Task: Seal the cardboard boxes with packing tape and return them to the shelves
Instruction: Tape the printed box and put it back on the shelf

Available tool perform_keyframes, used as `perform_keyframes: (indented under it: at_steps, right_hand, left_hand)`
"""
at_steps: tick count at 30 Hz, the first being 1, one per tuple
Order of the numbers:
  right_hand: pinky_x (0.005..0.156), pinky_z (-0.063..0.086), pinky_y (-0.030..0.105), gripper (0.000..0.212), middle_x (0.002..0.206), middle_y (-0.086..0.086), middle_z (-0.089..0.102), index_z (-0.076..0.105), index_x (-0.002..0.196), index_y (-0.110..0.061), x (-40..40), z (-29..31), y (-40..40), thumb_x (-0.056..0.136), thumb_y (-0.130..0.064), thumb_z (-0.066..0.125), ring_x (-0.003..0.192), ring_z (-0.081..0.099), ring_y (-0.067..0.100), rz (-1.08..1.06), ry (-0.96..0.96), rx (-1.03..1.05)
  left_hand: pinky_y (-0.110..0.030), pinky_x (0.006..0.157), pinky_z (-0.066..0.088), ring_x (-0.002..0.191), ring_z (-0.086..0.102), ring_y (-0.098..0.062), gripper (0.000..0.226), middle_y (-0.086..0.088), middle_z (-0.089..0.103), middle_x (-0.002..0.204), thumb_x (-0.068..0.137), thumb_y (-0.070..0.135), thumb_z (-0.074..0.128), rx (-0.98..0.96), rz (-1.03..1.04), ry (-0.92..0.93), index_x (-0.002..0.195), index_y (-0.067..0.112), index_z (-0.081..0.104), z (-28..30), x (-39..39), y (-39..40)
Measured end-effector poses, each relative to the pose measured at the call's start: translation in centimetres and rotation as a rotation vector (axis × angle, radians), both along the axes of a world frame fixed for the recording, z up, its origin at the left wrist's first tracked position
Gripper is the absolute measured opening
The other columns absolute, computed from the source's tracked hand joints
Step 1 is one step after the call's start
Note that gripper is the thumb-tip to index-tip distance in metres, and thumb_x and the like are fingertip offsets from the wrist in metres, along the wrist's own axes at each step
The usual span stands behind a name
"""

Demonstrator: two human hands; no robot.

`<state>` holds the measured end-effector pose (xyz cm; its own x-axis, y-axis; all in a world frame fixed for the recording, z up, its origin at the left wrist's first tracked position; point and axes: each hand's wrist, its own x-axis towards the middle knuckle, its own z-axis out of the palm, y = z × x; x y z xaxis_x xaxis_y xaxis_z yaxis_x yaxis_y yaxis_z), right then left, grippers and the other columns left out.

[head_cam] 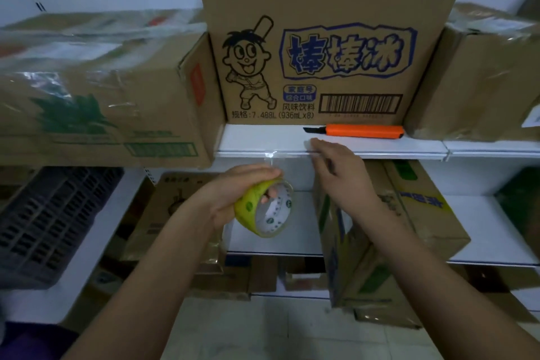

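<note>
- The packing tape (264,207) is a roll with a yellow-green printed core, held in your left hand (233,193) below the front edge of the upper shelf (380,147); the fingers curl through and round the core, so that grip is clamped on the roll.
- A clear strip (270,159) runs up from the roll to the shelf edge, where it catches the light. It looks thin, limp and sticky — likely to fold onto itself if you let it go slack.
- Your right hand (336,172) reaches to the shelf edge with fingers stretched out, flat against it and holding nothing.
- The roll itself should be light and stiff; hold it by the core, as you do, so it can turn.
- The printed box (315,47) stands on the upper shelf, between two other cartons. Cardboard dents at corners; take it by the bottom edges.
- An orange utility knife (359,130) lies on the shelf just in front of that box, its dark tip towards your right hand — mind it.
- A tilted carton (380,228) leans on the lower shelf beneath your right forearm.
- Shelves are white and smooth; light is dim, floor tiled.
</note>
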<state>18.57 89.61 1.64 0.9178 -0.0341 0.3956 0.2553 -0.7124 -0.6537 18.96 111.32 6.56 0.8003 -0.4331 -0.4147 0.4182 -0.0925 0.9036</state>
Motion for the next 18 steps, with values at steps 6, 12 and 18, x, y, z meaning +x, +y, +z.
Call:
perform_keyframes:
  at_steps: [6, 12, 18]
  right_hand:
    - [0.093, 0.055, 0.034, 0.07, 0.113, -0.006, 0.068, 0.058, 0.134, -0.027, -4.3, 2.2, 2.1, 0.074, -0.063, 0.068, 0.105, 0.065, 0.007, 0.14, 0.297, 0.558]
    - [0.065, 0.049, 0.026, 0.003, 0.069, 0.011, 0.068, 0.075, 0.084, -0.008, -7.7, 1.9, -0.3, 0.085, -0.01, 0.077, 0.064, 0.058, 0.012, -0.064, 0.193, 0.646]
    - [0.057, 0.044, 0.017, 0.017, 0.053, -0.009, 0.061, 0.069, 0.069, -0.009, -12.1, 0.0, -3.8, 0.083, -0.002, 0.075, 0.052, 0.054, 0.002, -0.331, 0.22, 0.881]
  left_hand:
    - [-0.026, 0.048, 0.052, 0.052, 0.065, -0.019, 0.027, -0.021, 0.066, 0.073, 0.104, 0.025, 0.05, 0.193, -0.032, -0.376, 0.097, 0.005, 0.066, 0.0, -2.3, -2.8]
    - [-0.026, 0.053, 0.053, 0.056, 0.067, -0.016, 0.018, -0.013, 0.071, 0.075, 0.103, 0.023, 0.052, 0.297, -0.288, -0.482, 0.112, 0.013, 0.063, -0.2, -3.9, -5.4]
    - [-0.019, 0.063, 0.049, 0.07, 0.06, -0.004, 0.078, 0.008, 0.066, 0.091, 0.083, 0.06, 0.067, 0.533, -0.382, -0.801, 0.149, 0.055, 0.026, -2.0, -5.0, -7.6]
